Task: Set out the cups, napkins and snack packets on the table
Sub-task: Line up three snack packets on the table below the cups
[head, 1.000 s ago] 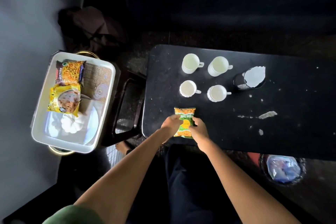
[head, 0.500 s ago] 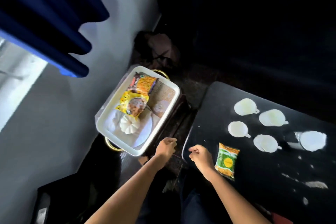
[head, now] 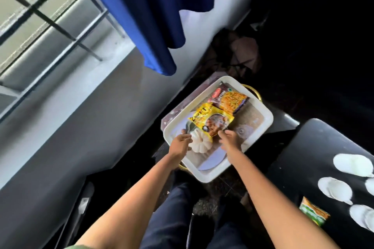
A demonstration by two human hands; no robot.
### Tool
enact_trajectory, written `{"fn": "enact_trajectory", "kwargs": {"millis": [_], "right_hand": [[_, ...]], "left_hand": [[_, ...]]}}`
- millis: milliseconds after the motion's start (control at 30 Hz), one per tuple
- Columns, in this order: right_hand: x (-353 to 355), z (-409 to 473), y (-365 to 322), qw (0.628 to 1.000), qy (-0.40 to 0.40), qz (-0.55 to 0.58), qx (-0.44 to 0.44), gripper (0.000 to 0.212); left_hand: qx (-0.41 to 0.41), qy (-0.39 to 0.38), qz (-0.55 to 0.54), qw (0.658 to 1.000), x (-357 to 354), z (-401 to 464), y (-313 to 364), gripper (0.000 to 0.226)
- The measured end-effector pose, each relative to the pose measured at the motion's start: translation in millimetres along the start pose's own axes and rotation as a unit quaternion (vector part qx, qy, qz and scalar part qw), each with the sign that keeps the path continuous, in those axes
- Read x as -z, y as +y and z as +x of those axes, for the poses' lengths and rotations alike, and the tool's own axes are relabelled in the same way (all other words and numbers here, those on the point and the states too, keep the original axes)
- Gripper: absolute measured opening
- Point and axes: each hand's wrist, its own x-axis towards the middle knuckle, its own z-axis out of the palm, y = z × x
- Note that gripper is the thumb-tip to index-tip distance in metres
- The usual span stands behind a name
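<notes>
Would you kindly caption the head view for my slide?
Both hands grip the yellow snack packet in the white tray; cups wait on the black table.

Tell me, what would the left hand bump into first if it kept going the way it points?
Probably the yellow snack packet: the left hand points at its near corner, though depth is unclear.

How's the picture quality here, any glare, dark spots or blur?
Head view: daylight from the window at the left; the cups on the table are blown out to white blobs; the right side sinks into black; straight lines bow, wide-angle; the hands look slightly smeared.
</notes>
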Motion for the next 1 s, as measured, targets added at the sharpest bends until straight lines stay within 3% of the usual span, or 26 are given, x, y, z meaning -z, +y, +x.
{"fn": "enact_trajectory", "kwargs": {"millis": [133,367,433,600,733,867,1000], "right_hand": [[-27.1,11.2,-6.7,0.989,0.031,0.124,-0.074,0.056],[-37.4,0.0,-5.6,0.987,0.040,0.134,-0.077,0.014],[-38.1,-8.9,-4.9,0.984,0.038,0.156,-0.075,0.015],[-22.2,-50.1,7.4,0.970,-0.034,0.226,-0.080,0.018],[12.6,-86.0,22.2,0.954,-0.109,0.264,-0.093,0.011],[63.1,-117.6,35.1,0.956,-0.175,0.229,-0.054,0.012],[136.0,-137.0,51.3,0.969,-0.183,0.166,0.003,0.041]], "left_hand": [[-0.006,-0.014,0.013,1.000,22.7,11.4,-1.0,0.030],[0.048,-0.068,-0.001,0.997,31.8,16.2,-6.8,0.032],[0.062,-0.086,-0.030,0.994,27.9,13.0,-6.3,0.037],[0.097,-0.124,-0.148,0.976,8.0,-6.9,-2.1,0.067],[0.118,-0.144,-0.262,0.947,-16.3,-31.5,4.6,0.054],[0.064,-0.147,-0.276,0.948,-47.7,-60.8,7.4,0.045],[-0.011,-0.116,-0.228,0.967,-70.5,-95.7,13.9,0.040]]}}
